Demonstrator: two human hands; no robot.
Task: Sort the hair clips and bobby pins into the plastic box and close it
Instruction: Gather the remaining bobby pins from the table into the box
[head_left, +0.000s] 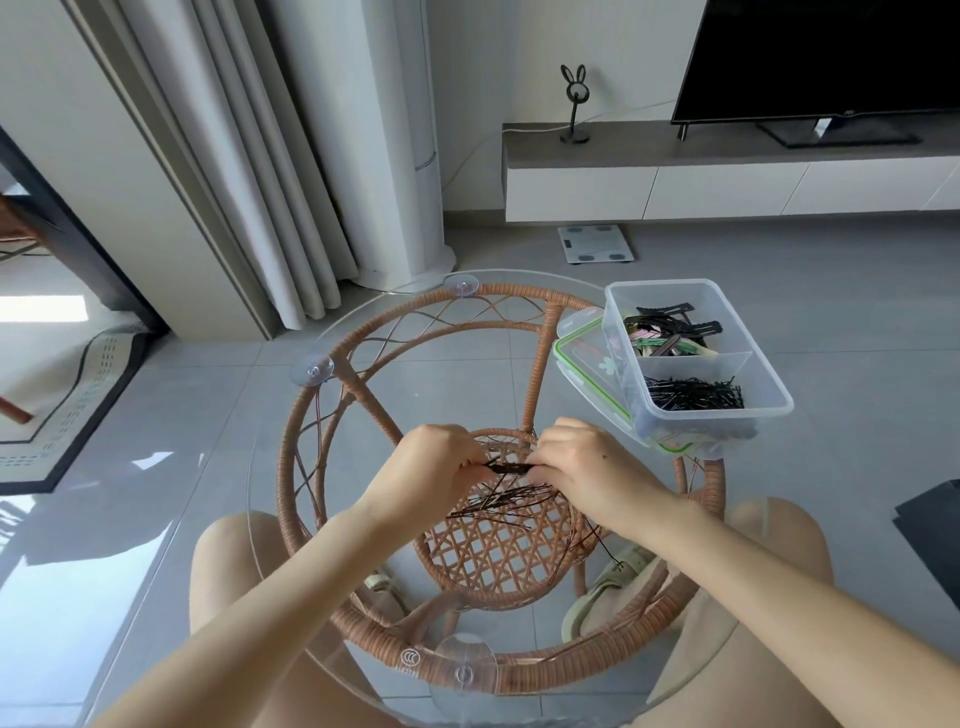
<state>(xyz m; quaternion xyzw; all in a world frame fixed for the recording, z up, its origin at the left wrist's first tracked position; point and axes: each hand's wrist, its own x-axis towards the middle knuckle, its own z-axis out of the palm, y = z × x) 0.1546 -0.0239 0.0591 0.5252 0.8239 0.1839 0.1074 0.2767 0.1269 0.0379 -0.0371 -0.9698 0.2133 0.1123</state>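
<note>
A clear plastic box (769, 384) sits at the right edge of the round glass table (270, 499). Its far compartment holds hair clips (675, 332), its near one a heap of black bobby pins (693, 393). The green-rimmed lid (582, 358) lies under the box, jutting out on its left side. A loose scatter of bobby pins (509, 500) lies on the glass at the middle. My left hand (439, 462) and my right hand (582, 465) meet just above that scatter, and together they pinch a small bundle of bobby pins (511, 468) by its two ends.
The glass top rests on a wicker frame (311, 415) with suction cups (313, 370). My knees and sandals show through the glass. A bathroom scale (597, 243), a TV cabinet (727, 176) and curtains (270, 171) stand farther back on the tiled floor.
</note>
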